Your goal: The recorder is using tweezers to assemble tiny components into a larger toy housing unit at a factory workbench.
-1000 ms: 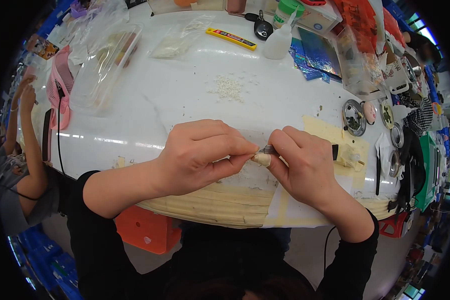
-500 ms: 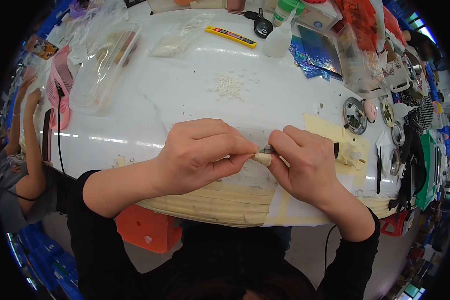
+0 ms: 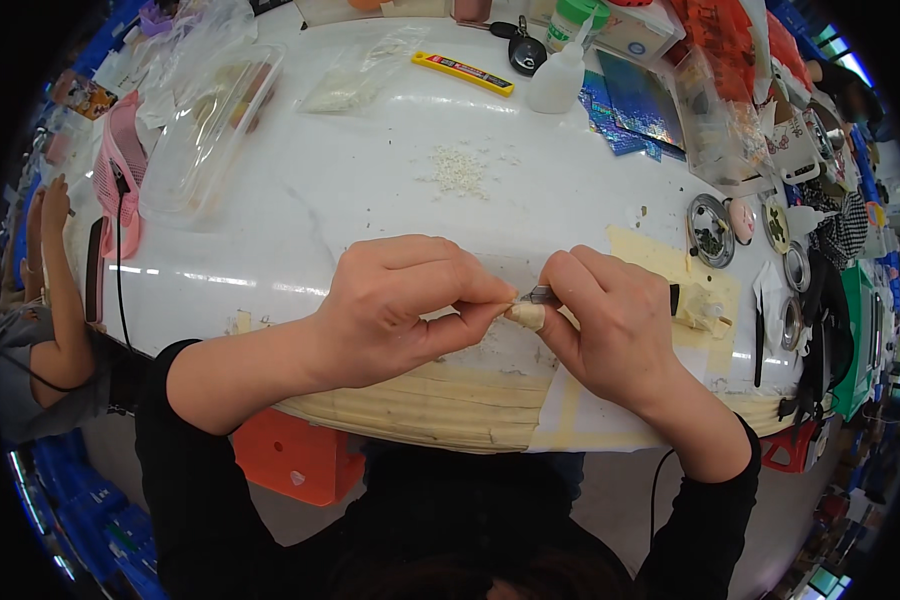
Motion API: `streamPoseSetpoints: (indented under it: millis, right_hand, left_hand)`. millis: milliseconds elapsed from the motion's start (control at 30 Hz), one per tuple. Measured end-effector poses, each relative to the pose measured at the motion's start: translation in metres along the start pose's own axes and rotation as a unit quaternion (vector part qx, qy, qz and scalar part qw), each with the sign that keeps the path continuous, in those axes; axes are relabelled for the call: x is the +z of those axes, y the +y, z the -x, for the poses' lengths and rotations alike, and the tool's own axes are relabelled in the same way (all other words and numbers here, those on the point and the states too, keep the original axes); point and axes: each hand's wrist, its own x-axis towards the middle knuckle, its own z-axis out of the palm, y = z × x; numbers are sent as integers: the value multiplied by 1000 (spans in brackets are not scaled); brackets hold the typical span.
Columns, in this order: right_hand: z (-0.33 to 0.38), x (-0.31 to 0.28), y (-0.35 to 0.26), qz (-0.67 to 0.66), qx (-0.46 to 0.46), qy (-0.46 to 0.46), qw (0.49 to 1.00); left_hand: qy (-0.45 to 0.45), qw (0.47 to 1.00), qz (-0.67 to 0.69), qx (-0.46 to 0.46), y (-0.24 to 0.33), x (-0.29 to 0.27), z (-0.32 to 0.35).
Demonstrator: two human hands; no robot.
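Note:
Above the near part of the white table, my left hand (image 3: 410, 305) pinches thumb and index finger together on something too small to make out. My right hand (image 3: 615, 325) is closed around a craft knife (image 3: 540, 295); its grey metal tip shows by the left fingertips and its dark end sticks out past the palm. A pale wrap (image 3: 527, 316) covers the tip of my right thumb, which almost meets the left fingers. Beyond both hands lies a scatter of small white bits (image 3: 458, 170).
A yellow flat case (image 3: 462, 74), a white squeeze bottle (image 3: 557, 82) and blue shiny sheets (image 3: 635, 105) lie at the back. Clear plastic box (image 3: 205, 150) stands left, metal dishes (image 3: 711, 232) right. Another person's arm (image 3: 60, 270) is at the far left.
My hands stay nearly in place; the knife tip and right fingers have shifted slightly. At the far left, the other person's arms and hands have moved.

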Motion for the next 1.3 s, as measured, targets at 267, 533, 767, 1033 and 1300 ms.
streamPoseSetpoints:
  millis: [267,533,767,1033,1300]
  right_hand:
    - [-1,0,0,-11,5,-9,1000]
    - [0,-6,1,-47,11,-57,997]
    - [1,-6,3,-61,28,-27,997]
    - [1,-22,0,-46,11,39,998]
    - [58,-95,2,-46,174,122,976]
  left_hand:
    - [-3,1000,-9,10,-2,0,0]
    - [-9,999,-29,27,-1,2,0]
    - [59,991,-37,-114,-28,-8,-10]
    - [100,968,-122,-194,-55,-19,-17]
    - [152,952,-147,-223,-65,-23,-14]
